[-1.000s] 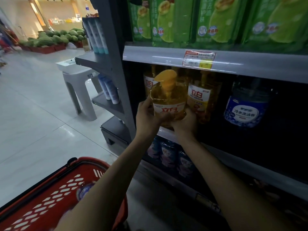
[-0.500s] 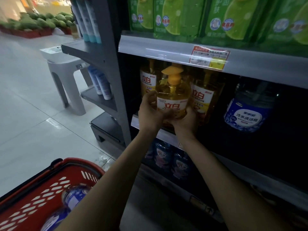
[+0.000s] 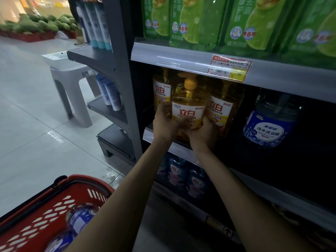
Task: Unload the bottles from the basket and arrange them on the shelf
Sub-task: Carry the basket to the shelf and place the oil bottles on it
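A yellow pump bottle [image 3: 189, 104] with a white label stands upright at the front of the middle shelf [image 3: 161, 142], between two like yellow bottles [image 3: 161, 91] [image 3: 221, 110]. My left hand [image 3: 166, 122] grips its left side and my right hand [image 3: 204, 131] cups its lower right side. The red basket [image 3: 60, 202] sits at the bottom left with a blue bottle [image 3: 80, 219] lying in it, partly hidden by my left forearm.
A blue-labelled bottle [image 3: 269, 124] stands further right on the same shelf. Green boxes [image 3: 241, 24] fill the shelf above, blue bottles [image 3: 183, 173] the shelf below. A grey side rack [image 3: 107, 60] holds tubes, with a grey stool [image 3: 71, 84] beside it on the tiled floor.
Both hands have carried the yellow pump bottle further in, up to the shelf front between the other yellow bottles. The view has shifted, and the blue bottle in the basket shows more.
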A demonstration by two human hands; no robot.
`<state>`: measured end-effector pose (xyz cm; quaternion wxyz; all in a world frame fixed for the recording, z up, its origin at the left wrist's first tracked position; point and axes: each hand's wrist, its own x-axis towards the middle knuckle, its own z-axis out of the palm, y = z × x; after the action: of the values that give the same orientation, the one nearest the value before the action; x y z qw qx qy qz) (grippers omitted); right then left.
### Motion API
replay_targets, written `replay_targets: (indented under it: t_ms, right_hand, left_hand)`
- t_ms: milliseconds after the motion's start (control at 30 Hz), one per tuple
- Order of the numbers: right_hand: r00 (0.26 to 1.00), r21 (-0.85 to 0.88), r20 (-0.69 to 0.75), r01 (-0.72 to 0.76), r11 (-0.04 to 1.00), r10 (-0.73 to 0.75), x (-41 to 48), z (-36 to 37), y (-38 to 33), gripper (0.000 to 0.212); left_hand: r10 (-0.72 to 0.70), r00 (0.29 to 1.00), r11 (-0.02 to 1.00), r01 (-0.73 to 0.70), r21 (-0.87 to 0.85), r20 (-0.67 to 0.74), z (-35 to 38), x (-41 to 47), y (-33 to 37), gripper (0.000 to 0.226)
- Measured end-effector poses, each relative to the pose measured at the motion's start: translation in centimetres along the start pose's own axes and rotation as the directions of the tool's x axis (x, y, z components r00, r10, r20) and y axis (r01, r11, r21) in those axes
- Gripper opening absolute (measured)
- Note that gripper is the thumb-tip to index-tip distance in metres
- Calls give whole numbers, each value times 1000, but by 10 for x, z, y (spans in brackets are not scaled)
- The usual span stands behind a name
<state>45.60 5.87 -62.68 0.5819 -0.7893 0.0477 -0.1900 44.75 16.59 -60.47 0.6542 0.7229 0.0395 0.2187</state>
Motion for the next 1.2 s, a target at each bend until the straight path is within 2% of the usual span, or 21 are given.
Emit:
replay_targets:
  t_ms: [133, 333, 733, 900, 1067, 1200]
  right_hand:
    - [1000, -75, -1, 12, 997, -12, 1, 3, 2, 76]
    - [999, -39, 42, 3, 999, -2, 4, -1, 5, 67]
    - [983, 10, 175, -59, 998, 56, -9, -18, 0, 68]
    - [975, -9, 221, -35, 999, 36, -32, -42, -15, 67]
    - [933, -24, 359, 8, 1000, 1, -65, -63, -36, 66]
    - [892, -118, 438, 179, 977, -110, -94, -64, -51, 82]
  left_hand:
    - [-2, 1000, 1000, 2, 13, 4, 1, 1, -3, 67]
    - [-10, 1000, 1000, 10, 16, -3, 2, 3, -8, 53]
    - [11, 998, 992, -19, 122, 62, -26, -29, 4, 49]
    - [17, 997, 959, -39, 282, 79, -54, -54, 18, 58]
    - [79, 991, 858, -124, 499, 111, -93, -80, 38, 60]
    - [155, 986, 775, -158, 612, 59, -110, -100, 64, 60]
